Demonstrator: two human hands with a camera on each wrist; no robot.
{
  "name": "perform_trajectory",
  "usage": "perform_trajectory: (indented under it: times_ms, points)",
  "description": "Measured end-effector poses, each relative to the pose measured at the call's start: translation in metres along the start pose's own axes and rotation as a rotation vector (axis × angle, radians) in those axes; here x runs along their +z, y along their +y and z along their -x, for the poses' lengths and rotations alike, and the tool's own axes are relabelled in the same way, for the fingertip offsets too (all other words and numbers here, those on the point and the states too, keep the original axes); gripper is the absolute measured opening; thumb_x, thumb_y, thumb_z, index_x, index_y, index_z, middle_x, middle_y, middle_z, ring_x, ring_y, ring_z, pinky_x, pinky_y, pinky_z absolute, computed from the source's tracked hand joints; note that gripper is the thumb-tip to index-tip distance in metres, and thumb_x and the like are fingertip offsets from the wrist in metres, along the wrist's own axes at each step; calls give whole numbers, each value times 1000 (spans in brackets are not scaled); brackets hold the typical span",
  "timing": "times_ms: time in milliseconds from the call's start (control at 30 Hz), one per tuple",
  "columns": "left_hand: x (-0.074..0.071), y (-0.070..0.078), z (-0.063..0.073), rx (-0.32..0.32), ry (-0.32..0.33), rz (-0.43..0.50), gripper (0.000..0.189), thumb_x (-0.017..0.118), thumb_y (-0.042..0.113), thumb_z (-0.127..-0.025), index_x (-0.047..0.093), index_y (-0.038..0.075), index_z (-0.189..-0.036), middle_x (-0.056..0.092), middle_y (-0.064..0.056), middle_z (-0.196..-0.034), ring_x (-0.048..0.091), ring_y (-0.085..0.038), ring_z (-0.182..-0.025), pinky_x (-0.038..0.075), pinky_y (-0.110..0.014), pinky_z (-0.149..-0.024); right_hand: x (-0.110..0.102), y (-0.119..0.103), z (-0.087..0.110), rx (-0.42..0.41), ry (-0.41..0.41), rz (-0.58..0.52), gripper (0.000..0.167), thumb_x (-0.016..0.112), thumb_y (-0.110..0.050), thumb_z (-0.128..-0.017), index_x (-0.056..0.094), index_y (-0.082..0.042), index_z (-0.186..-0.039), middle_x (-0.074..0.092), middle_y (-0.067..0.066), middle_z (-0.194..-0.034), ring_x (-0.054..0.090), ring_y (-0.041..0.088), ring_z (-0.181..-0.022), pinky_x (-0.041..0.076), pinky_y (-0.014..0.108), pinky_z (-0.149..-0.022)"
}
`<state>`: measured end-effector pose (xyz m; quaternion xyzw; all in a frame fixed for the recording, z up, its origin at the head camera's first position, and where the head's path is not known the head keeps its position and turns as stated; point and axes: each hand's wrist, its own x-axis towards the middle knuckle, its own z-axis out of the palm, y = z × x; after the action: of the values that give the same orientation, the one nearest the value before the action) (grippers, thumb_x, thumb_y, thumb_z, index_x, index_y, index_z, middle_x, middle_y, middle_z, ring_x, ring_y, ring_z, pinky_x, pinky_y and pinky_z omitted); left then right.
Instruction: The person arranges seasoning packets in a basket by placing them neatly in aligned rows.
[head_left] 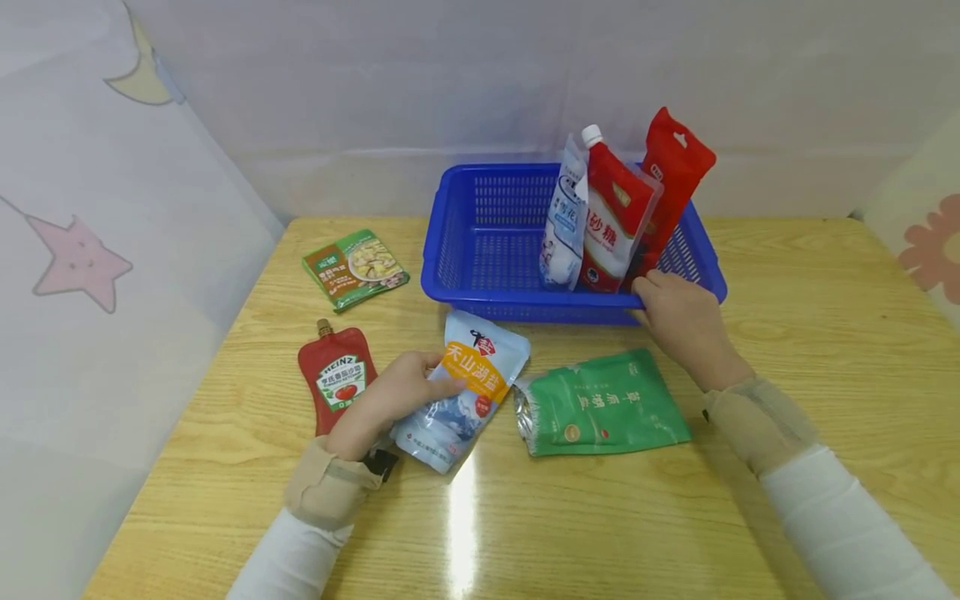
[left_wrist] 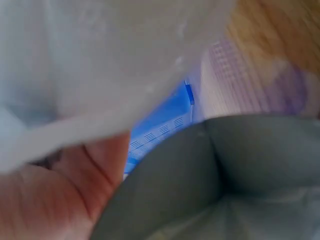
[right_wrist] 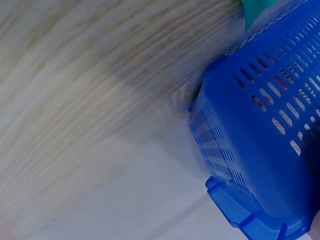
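My left hand (head_left: 393, 392) grips the light-blue salt pouch (head_left: 480, 383) by its left edge, thumb across the front. The pouch lies tilted in front of the blue basket (head_left: 487, 297). On the basket's front rim, towards the right, my right hand (head_left: 686, 321) holds on with curled fingers. Standing in the basket's right half are a light-blue packet (head_left: 564, 221), a red-and-white sugar pouch (head_left: 611, 225) with a white cap and a taller red bag (head_left: 675, 171). Blurred pale and grey surfaces fill much of the left wrist view, around part of the left hand (left_wrist: 50, 200).
A green pouch (head_left: 615, 404) lies on the wooden table (head_left: 600, 533) between the arms. The red ketchup pouch (head_left: 341, 375) is beside the left wrist, with a green-and-brown seasoning packet (head_left: 356, 268) farther back. A pale wall (head_left: 337, 100) rises behind the basket.
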<state>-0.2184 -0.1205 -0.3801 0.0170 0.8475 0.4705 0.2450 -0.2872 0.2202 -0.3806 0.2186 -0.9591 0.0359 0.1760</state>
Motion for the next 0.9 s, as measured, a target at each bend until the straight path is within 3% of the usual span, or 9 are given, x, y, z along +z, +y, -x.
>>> perform_trajectory:
  times_ms: [267, 667, 767, 900]
  points:
    - [-1, 2, 3, -14, -14, 2, 35, 68, 24, -87, 65, 4, -116, 70, -7, -83, 62, -11, -60, 54, -27, -58, 0, 1, 1, 8, -15, -6, 22, 74, -13, -82, 59, 2, -88, 62, 19, -82, 61, 33, -74, 54, 48, -68]
    - [9, 18, 11, 6, -44, 138, 35, 72, 26, -85, 66, 6, -114, 73, -9, -87, 68, -13, -66, 57, -31, -63, 2, 1, 1, -4, 29, -10, 20, 74, -12, -82, 58, 1, -84, 61, 17, -79, 60, 32, -72, 54, 45, -65]
    - [13, 26, 13, 38, -53, 93, 36, 73, 26, -83, 68, 10, -115, 73, -7, -88, 68, -13, -65, 57, -31, -61, 2, 1, 1, 2, 12, -15, 20, 74, -12, -82, 59, 1, -86, 62, 18, -80, 60, 32, -73, 54, 46, -68]
    - [21, 37, 11, 136, -12, 18, 33, 75, 25, -81, 71, 8, -109, 73, -6, -87, 64, -9, -59, 55, -28, -56, 2, 1, 0, 5, 4, -21, 20, 74, -12, -82, 60, 1, -87, 62, 18, -81, 60, 32, -74, 54, 46, -69]
